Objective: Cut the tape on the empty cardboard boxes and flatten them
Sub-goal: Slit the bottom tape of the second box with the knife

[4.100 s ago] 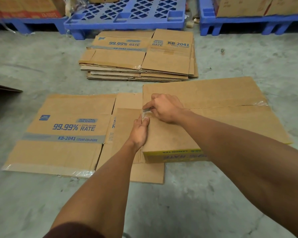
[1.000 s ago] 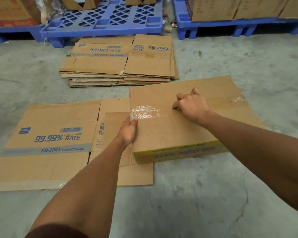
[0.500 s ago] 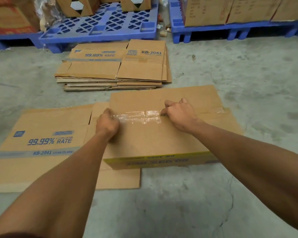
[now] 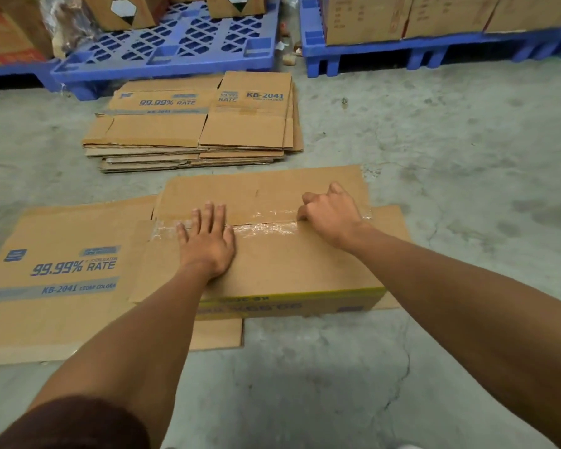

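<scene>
A closed cardboard box (image 4: pixel 289 267) with a yellow printed side lies low on the concrete floor in front of me. A strip of clear, wrinkled tape (image 4: pixel 266 226) runs along its top seam. My left hand (image 4: pixel 208 241) lies flat on the box's top near the left part of the seam, fingers spread, holding nothing. My right hand (image 4: pixel 331 215) is closed into a fist on the seam towards the right end of the tape. Nothing shows inside the fist.
A flattened box (image 4: pixel 62 286) printed "99.99% RATE" lies partly under the box at the left. Behind it sits a stack of flattened boxes (image 4: pixel 191 131). Blue plastic pallets (image 4: pixel 175 43) line the back, the right one (image 4: pixel 418 50) carrying cartons (image 4: pixel 402 14).
My right fist has slid rightwards along the taped seam, leaving wrinkled tape behind it. My left hand has moved from gripping the box's left edge to lying flat and open on the top.
</scene>
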